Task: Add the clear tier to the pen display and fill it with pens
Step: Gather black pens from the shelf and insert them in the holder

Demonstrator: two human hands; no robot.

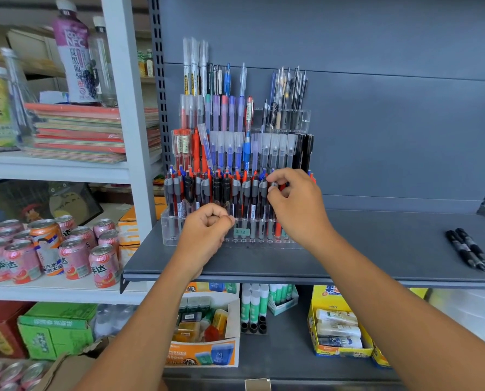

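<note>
1. Both forearms rise from the lower edge of the view to the front of the grey shelf (376, 249), the left one steeper than the right.
2. The left hand (206, 230) is clenched, knuckles toward the camera, directly in front of the left-centre of the clear tier (258, 241). Nothing is visible inside the fist.
3. The clear tier stands on the shelf as the front, lowest row of the pen display (304, 119), set against the rows behind it. Its slots are filled almost from end to end with upright clip pens.
4. Loose black pens (465, 249) lie on the shelf, well apart to the right.
5. The right hand (297, 207), wrist raised and fingers curled downward, pinches the top of one pen (273, 185) near the right end of the tier.
6. Step in hand, as judged: filling, in its late stage, with the tier already in place.
7. Next move, as judged: guide the pinched pen straight down into its slot, let go, then fetch the loose pens for any open slots. The slots under the right hand are hidden.
8. The rear tiers rise in steps against the back panel, each stocked.
</note>
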